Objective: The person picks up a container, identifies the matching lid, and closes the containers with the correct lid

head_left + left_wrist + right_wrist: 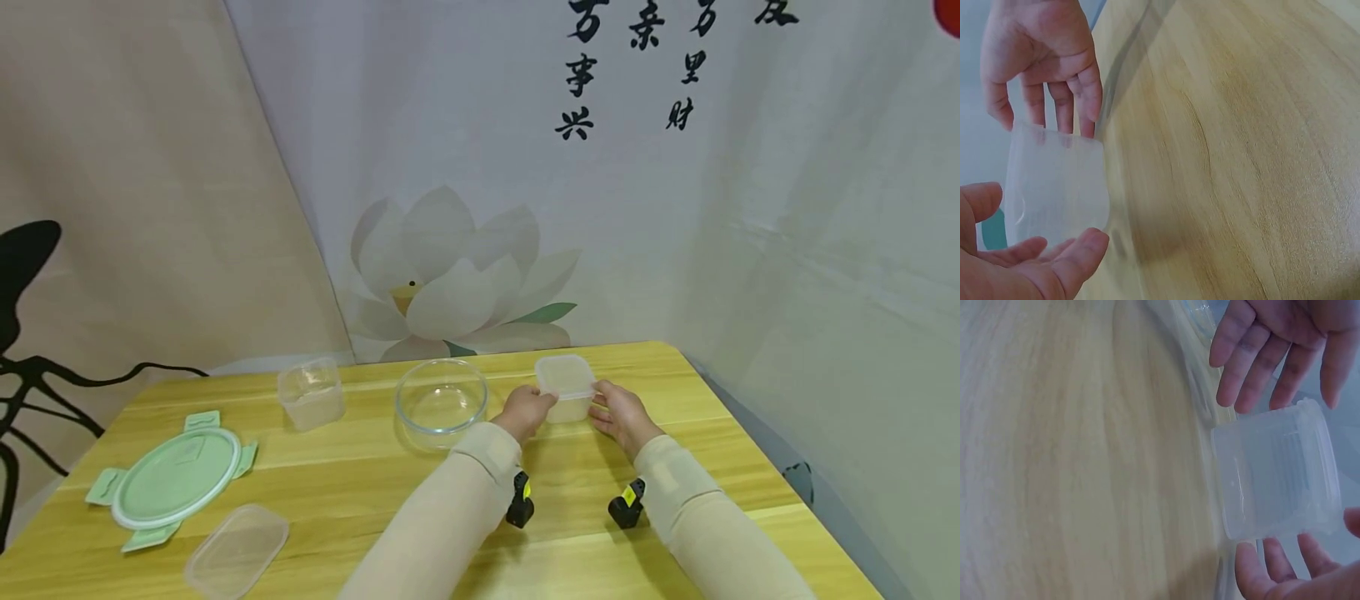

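A small translucent plastic food box [567, 408] with a lid [565, 377] on top stands near the table's back edge. On its left side is my left hand [525, 412], on its right side my right hand [624, 417]. In the right wrist view the left hand [1279, 347] has its fingers spread loosely close to the box [1275, 475]. Below the box there, the fingertips of my right hand [1304, 578] are at its wall. In the left wrist view, neither the left hand [1035, 262] nor the right hand [1044, 56] curls round the box.
A round glass bowl [442, 433] stands left of the hands, beside an open clear plastic box [312, 396]. Farther left lie a green round lid with clips [177, 477] and a clear rectangular lid [238, 552]. A cloth [465, 125] hangs behind the table [360, 500].
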The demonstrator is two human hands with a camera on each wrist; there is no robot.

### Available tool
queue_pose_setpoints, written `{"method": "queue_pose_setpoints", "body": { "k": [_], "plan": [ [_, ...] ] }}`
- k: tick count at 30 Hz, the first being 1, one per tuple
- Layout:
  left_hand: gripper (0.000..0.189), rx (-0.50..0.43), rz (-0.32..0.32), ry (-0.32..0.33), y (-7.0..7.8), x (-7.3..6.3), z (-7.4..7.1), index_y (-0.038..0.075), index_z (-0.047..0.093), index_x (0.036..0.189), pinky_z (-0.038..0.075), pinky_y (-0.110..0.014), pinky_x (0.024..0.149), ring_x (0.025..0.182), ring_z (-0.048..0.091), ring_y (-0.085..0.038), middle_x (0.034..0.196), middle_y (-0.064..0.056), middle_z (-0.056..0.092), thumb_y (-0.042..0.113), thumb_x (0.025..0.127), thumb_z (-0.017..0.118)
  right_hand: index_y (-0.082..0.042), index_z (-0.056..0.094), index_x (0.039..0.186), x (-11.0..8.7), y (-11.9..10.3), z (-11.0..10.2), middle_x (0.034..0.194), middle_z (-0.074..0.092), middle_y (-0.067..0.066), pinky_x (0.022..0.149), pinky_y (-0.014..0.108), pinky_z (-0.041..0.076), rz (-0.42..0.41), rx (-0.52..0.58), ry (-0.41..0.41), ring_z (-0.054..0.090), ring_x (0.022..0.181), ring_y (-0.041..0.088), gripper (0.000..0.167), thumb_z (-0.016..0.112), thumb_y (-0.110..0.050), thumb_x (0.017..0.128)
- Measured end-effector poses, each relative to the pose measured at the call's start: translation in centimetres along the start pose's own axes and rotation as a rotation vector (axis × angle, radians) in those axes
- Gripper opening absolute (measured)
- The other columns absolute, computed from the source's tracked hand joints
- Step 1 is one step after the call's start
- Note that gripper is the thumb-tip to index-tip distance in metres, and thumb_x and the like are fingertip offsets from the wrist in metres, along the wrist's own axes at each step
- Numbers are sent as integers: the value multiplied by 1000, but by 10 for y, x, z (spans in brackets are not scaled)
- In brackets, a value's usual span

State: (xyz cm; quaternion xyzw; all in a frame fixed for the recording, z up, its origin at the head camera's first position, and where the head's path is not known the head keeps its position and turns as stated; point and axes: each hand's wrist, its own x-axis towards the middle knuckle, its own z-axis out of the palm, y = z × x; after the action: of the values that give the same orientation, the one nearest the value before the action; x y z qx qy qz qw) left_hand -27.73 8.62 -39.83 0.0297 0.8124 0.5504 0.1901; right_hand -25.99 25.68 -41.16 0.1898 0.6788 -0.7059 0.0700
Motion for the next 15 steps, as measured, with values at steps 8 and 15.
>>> {"method": "queue_pose_setpoints", "body": {
  "k": [8,15],
  "plan": [
    [58,25,81,26,3,-15,-6,-7,36,143,42,-51,102,128,45,-41,144,-24,42,23,97,57,0,22,152,-8,-4,1,155,21,25,114,50,26,-47,8,29,26,141,41,60,37,-30,101],
    [59,48,187,71,4,-29,-12,-3,40,142,46,-50,98,125,48,-39,141,-24,46,16,91,64,2,23,150,-18,-5,0,156,17,26,114,50,26,-139,-42,63,22,141,43,59,37,-27,101]
  ]
}}
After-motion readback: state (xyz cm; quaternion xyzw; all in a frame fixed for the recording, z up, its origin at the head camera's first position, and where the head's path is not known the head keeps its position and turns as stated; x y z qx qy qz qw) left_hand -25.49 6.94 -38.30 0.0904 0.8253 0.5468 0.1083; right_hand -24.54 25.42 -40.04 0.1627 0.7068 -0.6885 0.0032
